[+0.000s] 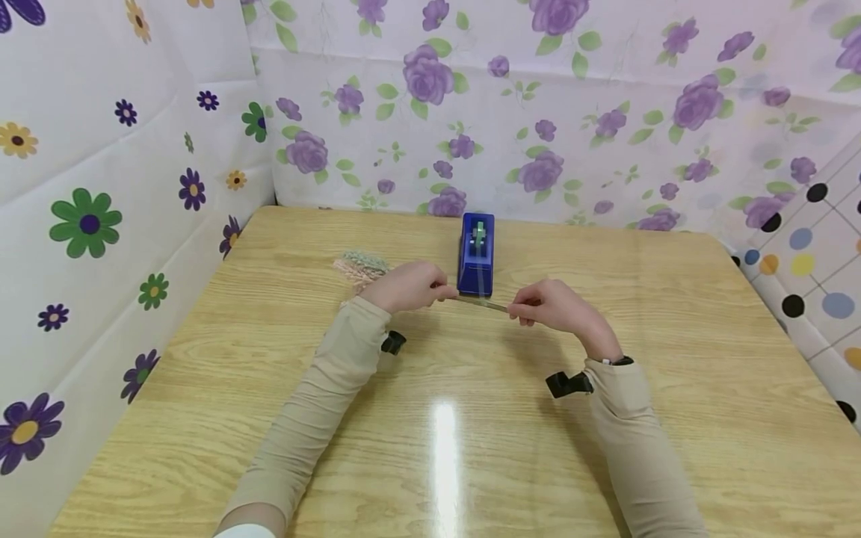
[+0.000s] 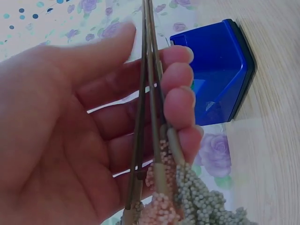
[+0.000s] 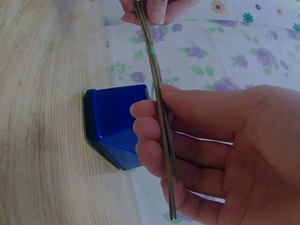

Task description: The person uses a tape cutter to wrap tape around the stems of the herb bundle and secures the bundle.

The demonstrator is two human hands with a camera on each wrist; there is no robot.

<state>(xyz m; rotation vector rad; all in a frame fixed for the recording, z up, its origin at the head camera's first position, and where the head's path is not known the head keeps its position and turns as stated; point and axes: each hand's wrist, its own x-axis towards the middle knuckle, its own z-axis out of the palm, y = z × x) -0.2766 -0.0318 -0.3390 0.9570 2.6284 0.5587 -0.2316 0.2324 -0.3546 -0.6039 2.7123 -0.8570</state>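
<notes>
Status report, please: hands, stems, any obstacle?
Left hand holding stems near flowers. Right hand pinching nearer bare ends. Blue tape dispenser just beyond; no blockage seen.

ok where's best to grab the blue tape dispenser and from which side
Best pinch the blue tape dispenser across its long sides at the far end, probably from above: the body is narrow and the stems sit close to its near end.

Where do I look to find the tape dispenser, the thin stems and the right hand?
Tape dispenser (image 2: 215, 70): left wrist view, on its blue side.
Stems (image 3: 164, 131): right wrist view, on the stretch crossing the fingers.
Right hand (image 1: 557, 305): head view, on its back.
</notes>
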